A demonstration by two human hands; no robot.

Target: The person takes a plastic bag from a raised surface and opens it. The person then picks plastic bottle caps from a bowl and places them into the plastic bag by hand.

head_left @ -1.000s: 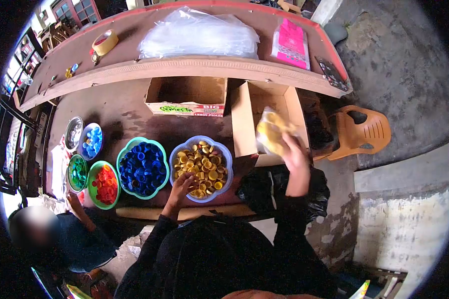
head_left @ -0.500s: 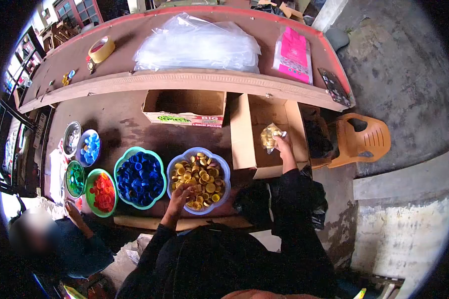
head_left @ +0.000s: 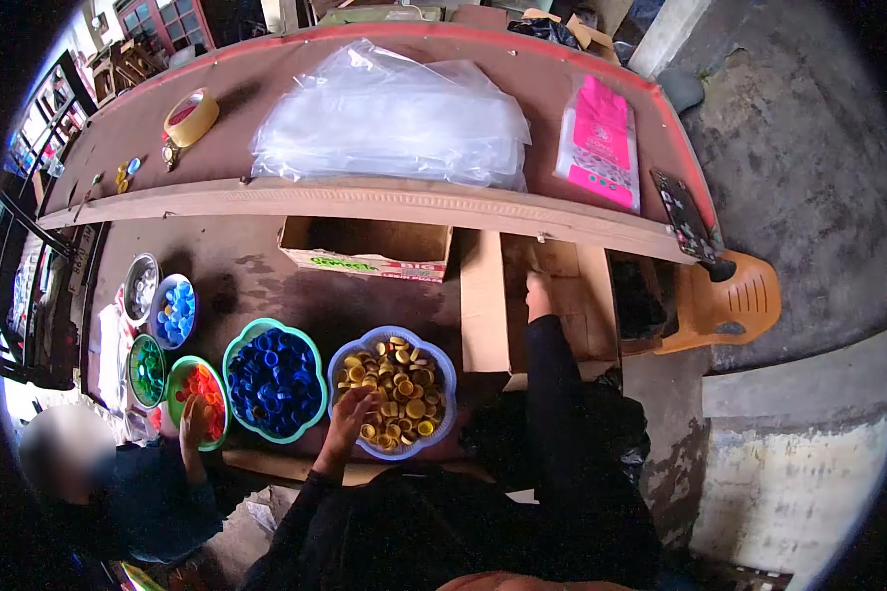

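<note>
My left hand point(head_left: 353, 416) rests at the left rim of the lavender basket point(head_left: 450, 379), its fingers curled near the gold caps point(head_left: 402, 394); whether it pinches a cap is too small to tell. My right hand point(head_left: 539, 294) reaches into the open cardboard box point(head_left: 591, 286), and its fingertips are hard to make out. The bag of gold caps seen in it earlier is not visible now. Left of the lavender basket stands a green basket point(head_left: 229, 347) full of dark blue caps point(head_left: 275, 382).
A co-worker's hand point(head_left: 195, 419) is at the bowl of red caps point(head_left: 199, 386). Smaller bowls hold green caps point(head_left: 150, 372) and light blue caps point(head_left: 176, 312). Behind are a second box point(head_left: 365, 264) and a raised shelf point(head_left: 414, 205) with plastic bags point(head_left: 394, 123), tape point(head_left: 191, 118) and a phone point(head_left: 682, 215).
My right hand has moved deeper into the box, and the bag of gold caps is out of sight. The view has tilted up. The co-worker's hand has moved right to the red caps.
</note>
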